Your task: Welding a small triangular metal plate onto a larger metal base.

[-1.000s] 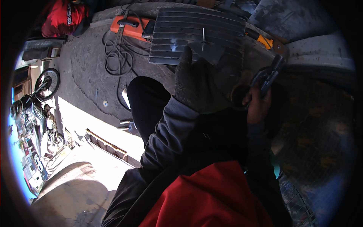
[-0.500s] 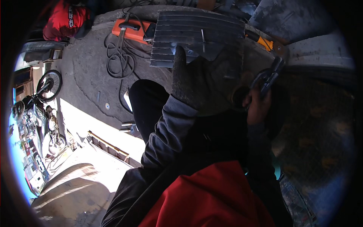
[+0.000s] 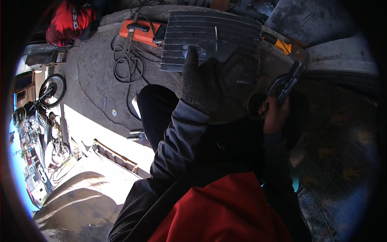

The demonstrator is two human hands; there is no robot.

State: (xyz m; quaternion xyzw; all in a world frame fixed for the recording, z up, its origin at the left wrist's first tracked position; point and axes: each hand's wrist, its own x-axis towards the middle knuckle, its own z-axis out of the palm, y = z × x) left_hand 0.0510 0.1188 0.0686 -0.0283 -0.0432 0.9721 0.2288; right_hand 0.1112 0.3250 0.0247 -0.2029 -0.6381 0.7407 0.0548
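We can't tell if gloved left hand (image 3: 203, 84) grips anything (fingers lost in shadow); thumb (image 3: 191, 58) points forward near dark plate (image 3: 223, 52) on slatted table (image 3: 181, 25); bare right hand (image 3: 275, 113) closes round metal tool (image 3: 287, 82)

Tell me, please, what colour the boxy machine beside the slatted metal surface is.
The boxy machine is mainly orange, shown in the head view.

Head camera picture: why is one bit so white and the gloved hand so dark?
In the head view, sunlight washes out the ground; in the head view, the gloved left hand lies in deep shade, its outline partly lost.
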